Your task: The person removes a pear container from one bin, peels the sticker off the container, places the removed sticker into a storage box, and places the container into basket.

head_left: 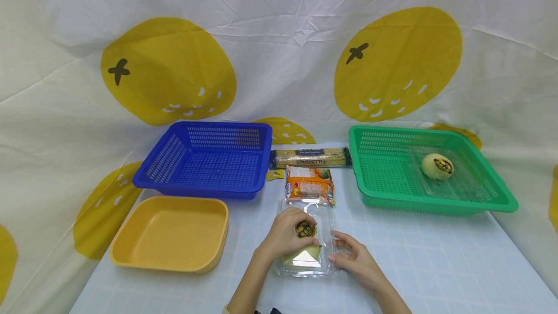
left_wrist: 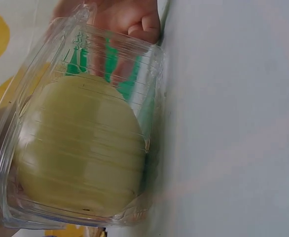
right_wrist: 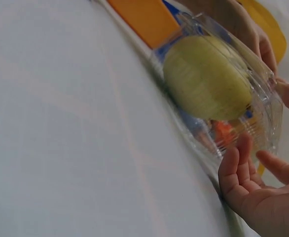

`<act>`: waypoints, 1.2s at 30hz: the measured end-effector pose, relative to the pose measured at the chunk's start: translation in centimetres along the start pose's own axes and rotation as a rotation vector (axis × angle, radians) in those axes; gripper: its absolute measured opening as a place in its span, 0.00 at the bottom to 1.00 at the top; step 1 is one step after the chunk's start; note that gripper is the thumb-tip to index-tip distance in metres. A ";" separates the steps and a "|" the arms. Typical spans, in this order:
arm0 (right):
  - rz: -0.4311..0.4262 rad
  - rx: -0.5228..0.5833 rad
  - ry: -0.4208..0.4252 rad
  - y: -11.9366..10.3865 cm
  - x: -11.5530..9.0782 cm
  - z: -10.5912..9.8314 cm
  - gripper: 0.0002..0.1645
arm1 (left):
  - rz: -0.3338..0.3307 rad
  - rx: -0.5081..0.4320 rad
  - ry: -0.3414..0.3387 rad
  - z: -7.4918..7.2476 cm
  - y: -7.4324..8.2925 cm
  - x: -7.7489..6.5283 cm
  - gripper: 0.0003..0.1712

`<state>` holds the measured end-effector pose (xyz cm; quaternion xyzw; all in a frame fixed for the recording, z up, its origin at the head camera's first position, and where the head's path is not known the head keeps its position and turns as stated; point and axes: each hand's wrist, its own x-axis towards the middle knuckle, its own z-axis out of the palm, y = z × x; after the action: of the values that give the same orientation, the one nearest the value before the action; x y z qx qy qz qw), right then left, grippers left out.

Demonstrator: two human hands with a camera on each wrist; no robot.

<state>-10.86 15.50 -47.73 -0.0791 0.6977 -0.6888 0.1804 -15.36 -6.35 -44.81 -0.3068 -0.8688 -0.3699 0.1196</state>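
In the head view a pale melon with a black-and-gold round sticker sits in a clear plastic box on the table. My left hand grips the melon's top from above, thumb and fingers bent around the sticker. I cannot tell whether a lid lies between hand and fruit. At the box's right side my right hand holds the edge with thumb and fingertips. Ribbed plastic wall covers the melon in the left wrist view. From the right wrist, the right hand's curled fingers show beside the box.
Behind the box lie an orange food packet, a small yellow sachet and a spaghetti pack. On the left are a blue basket and a yellow tub. A green basket at right holds another boxed melon.
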 end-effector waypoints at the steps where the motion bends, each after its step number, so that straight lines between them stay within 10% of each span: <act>1: 0.001 0.002 0.000 0.0 0.0 0.0 0.42 | -0.003 -0.001 -0.002 0.0 0.0 0.0 0.20; 36: -0.002 0.049 -0.016 0.5 0.0 0.0 0.42 | -0.034 -0.020 -0.101 -0.4 0.0 0.7 0.20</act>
<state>-10.82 15.52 -48.19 -0.0808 0.6791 -0.7052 0.1870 -15.91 -6.32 -44.27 -0.3116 -0.8750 -0.3645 0.0663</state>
